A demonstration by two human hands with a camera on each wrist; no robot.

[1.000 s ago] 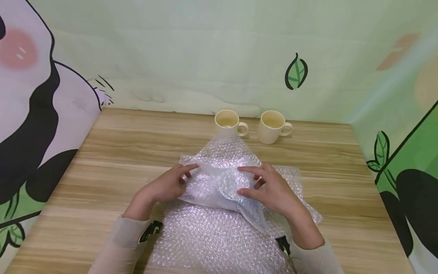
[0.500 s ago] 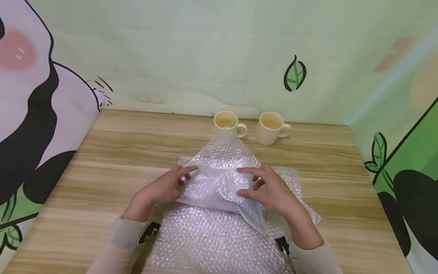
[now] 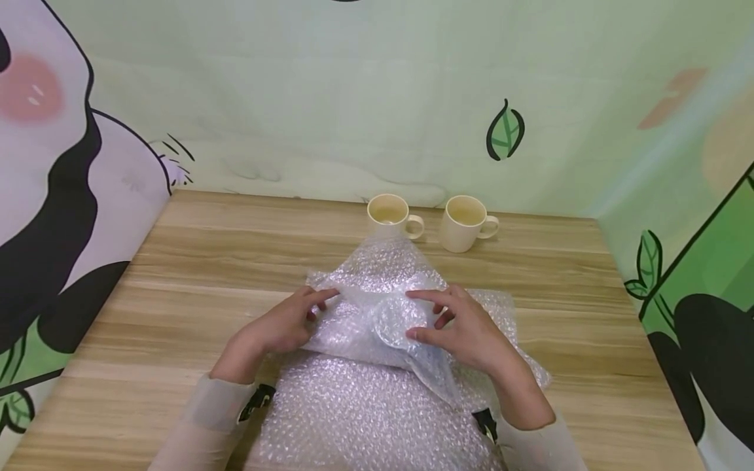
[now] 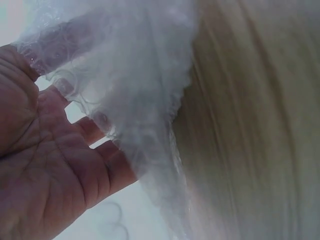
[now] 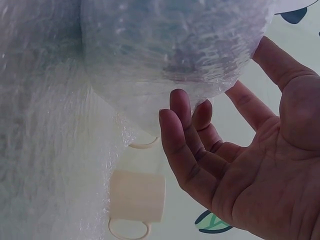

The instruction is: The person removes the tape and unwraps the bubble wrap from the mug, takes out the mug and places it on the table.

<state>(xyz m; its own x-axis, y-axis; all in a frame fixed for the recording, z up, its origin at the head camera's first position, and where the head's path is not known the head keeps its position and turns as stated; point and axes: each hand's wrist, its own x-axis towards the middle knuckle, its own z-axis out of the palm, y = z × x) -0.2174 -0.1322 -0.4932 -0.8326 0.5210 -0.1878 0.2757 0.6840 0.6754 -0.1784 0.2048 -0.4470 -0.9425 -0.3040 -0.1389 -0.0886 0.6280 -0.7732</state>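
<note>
In the head view a bubble-wrap bundle [image 3: 353,327] lies across the middle of a larger bubble-wrap sheet [image 3: 383,412], its rounded right end [image 3: 397,320] facing up. What is inside the bundle is hidden. My left hand [image 3: 288,320] rests at its left end, index finger stretched along the upper edge. The left wrist view has these fingers partly behind a clear flap of the wrap [image 4: 145,100]. My right hand [image 3: 471,320] holds the rounded end between thumb and index finger. Its other fingers curl beside the wrap in the right wrist view.
Two cream mugs stand at the back of the wooden table [image 3: 177,275]: the left mug [image 3: 385,212], partly overlapped by the sheet's far corner, and the right mug [image 3: 462,226]. Behind the table rises a green printed backdrop [image 3: 265,98].
The head view has shifted slightly, so the scene sits a little lower and to the left. Both hands and the wrap keep the same positions relative to each other.
</note>
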